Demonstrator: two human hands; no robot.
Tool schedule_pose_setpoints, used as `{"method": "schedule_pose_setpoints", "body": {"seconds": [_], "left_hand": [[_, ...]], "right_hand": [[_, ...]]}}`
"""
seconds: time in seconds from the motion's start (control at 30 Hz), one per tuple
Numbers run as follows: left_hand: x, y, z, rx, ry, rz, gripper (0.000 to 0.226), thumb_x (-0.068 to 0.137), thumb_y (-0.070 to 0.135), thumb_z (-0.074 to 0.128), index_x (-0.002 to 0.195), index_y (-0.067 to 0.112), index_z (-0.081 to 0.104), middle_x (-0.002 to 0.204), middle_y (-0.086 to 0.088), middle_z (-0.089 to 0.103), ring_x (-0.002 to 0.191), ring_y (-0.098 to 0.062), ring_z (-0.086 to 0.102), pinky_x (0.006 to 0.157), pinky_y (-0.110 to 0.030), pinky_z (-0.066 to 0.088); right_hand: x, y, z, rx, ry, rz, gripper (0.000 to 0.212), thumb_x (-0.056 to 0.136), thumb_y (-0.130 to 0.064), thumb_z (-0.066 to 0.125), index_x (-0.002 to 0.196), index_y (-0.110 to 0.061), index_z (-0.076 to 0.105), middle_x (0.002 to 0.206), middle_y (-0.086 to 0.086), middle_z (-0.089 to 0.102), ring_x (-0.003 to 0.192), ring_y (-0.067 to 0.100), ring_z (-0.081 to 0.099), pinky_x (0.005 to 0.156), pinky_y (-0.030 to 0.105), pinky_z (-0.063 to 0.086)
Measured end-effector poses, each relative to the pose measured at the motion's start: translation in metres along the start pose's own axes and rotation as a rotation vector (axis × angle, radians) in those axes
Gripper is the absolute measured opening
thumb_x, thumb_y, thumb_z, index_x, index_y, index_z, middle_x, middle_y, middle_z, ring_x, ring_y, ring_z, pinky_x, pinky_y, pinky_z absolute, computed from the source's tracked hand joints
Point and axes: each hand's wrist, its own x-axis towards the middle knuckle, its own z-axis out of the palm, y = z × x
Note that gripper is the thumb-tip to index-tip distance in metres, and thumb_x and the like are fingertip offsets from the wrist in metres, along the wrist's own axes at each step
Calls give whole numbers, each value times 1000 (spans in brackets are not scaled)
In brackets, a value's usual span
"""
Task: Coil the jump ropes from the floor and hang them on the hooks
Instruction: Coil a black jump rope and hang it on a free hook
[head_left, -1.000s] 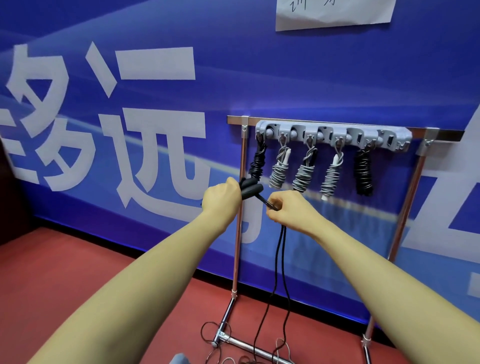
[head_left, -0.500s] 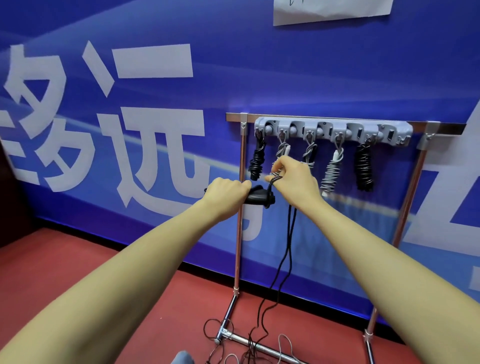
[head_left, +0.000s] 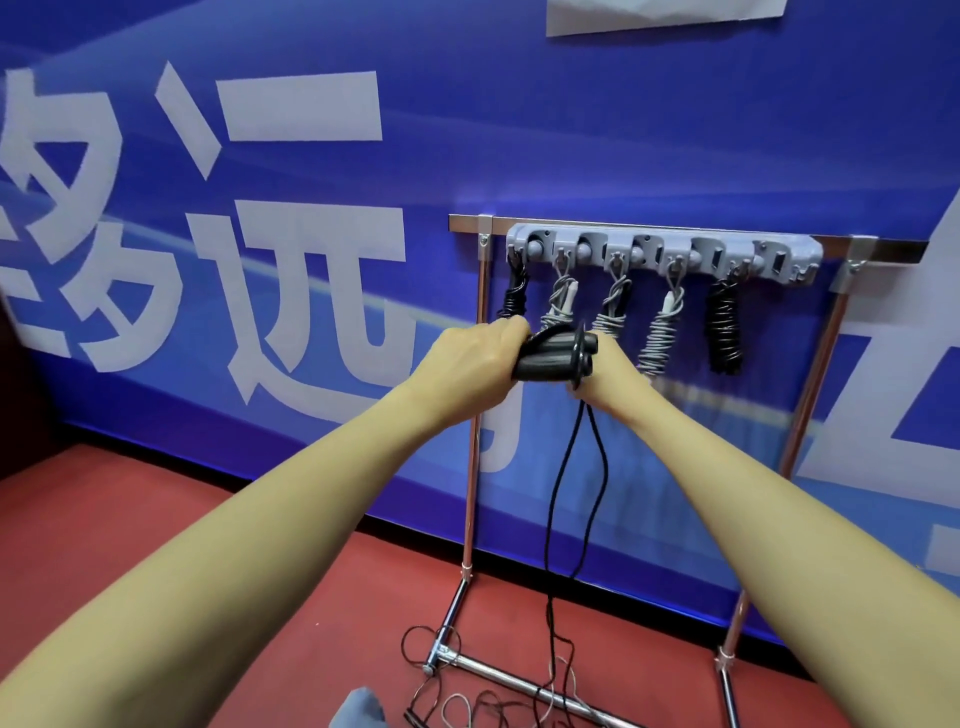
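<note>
Black jump rope handles (head_left: 556, 356): two, held side by side as one bundle at chest height in front of the rack, w/ long axis roughly horizontal, flared ends pointing right toward the right hand. They look like rigid plastic w/ a ribbed grip, light, not fragile. Best hold is round both barrels together, as now.

Cord (head_left: 574, 493): thin, black, limp. Two strands drop from the bundle's right end, nearly vertical, down to the floor (head_left: 156, 545), where the slack lies in loose loops. Probably springy enough to unwind if tension drops, so each wrap needs pinching near the handles.

Left hand (head_left: 475, 358) grasps the handles, fingers curled round them. Right hand (head_left: 605, 371) sits mostly behind the flared ends; fingers hidden, so its hold can't be told, though the cord runs down right at it.

Judged step: wrapping cord round the handles, most still unwound.

Behind: grey hook strip (head_left: 665, 254) on a chrome rack (head_left: 470, 467); five coiled ropes hang on it, black at both ends, three grey between. More loose cord (head_left: 467, 709) by the rack's base.
</note>
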Motion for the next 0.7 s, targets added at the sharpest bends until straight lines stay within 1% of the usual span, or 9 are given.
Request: {"method": "schedule_pose_setpoints", "body": {"seconds": [0.07, 0.1, 0.17, 0.23, 0.33, 0.43, 0.5, 0.6, 0.7], "left_hand": [[5, 5, 1, 6, -35, -166, 14, 78, 1, 61, 87, 1, 51, 63, -7, 50, 47, -30, 46, 39, -26, 20], [7, 8, 2, 30, -116, -286, 12, 86, 4, 55, 95, 2, 48, 70, -6, 47, 55, -30, 44, 44, -31, 22], [7, 10, 7, 70, -246, -491, 12, 93, 7, 46, 103, 6, 42, 77, -4, 45, 65, -31, 44, 53, -35, 27], [4, 9, 12, 83, -274, -587, 12, 93, 6, 46, 103, 7, 40, 78, -7, 52, 66, -33, 49, 55, -36, 30], [0, 6, 16, 86, -306, -592, 12, 94, 8, 46, 104, 6, 41, 86, -11, 62, 69, -33, 54, 55, -35, 33], [1, 3, 14, 106, -345, -585, 12, 94, 7, 45, 105, 6, 42, 87, -10, 62, 65, -30, 49, 54, -34, 33], [-1, -1, 12, 136, -368, -595, 13, 92, 5, 45, 105, 6, 42, 87, -10, 62, 65, -29, 47, 54, -34, 33], [-7, -8, 11, 153, -400, -649, 13, 92, 3, 43, 104, 5, 42, 86, -10, 59, 66, -28, 46, 56, -34, 33], [-12, -11, 12, 85, -393, -731, 8, 94, 7, 44, 102, 6, 42, 85, -10, 57, 68, -29, 48, 58, -35, 36]], "right_hand": [[-5, -4, 2, 94, 3, 34, 33, 87, -5, 46, 55, -11, 54, 55, 4, 50, 51, 19, 43, 43, 19, 36], [-7, -5, 4, 129, -4, 45, 37, 91, -16, 50, 56, -10, 56, 55, 6, 50, 50, 19, 43, 44, 19, 38], [-10, -5, 7, 168, -55, 46, 43, 94, -31, 54, 58, -8, 58, 58, 9, 53, 53, 20, 48, 56, 28, 47], [-14, -1, 12, 199, -114, 51, 45, 95, -33, 54, 58, -8, 57, 56, 10, 50, 51, 21, 49, 59, 32, 52], [-19, 1, 17, 285, -127, 66, 47, 98, -33, 47, 58, -9, 51, 47, 5, 42, 42, 17, 44, 49, 27, 50], [-16, 6, 17, 413, -59, 104, 44, 99, -31, 49, 61, -9, 53, 41, -4, 38, 37, 11, 37, 50, 26, 47], [-14, 9, 16, 461, -19, 85, 32, 97, -21, 53, 67, -9, 57, 47, -2, 41, 43, 11, 38, 53, 28, 47], [-17, 12, 14, 559, -22, 40, 1, 90, -6, 60, 89, -6, 61, 56, 3, 44, 46, 12, 42, 59, 32, 54], [-19, 18, 17, 604, 15, 59, 27, 86, -10, 68, 110, -8, 54, 55, -3, 44, 44, 8, 44, 58, 32, 54]]}}
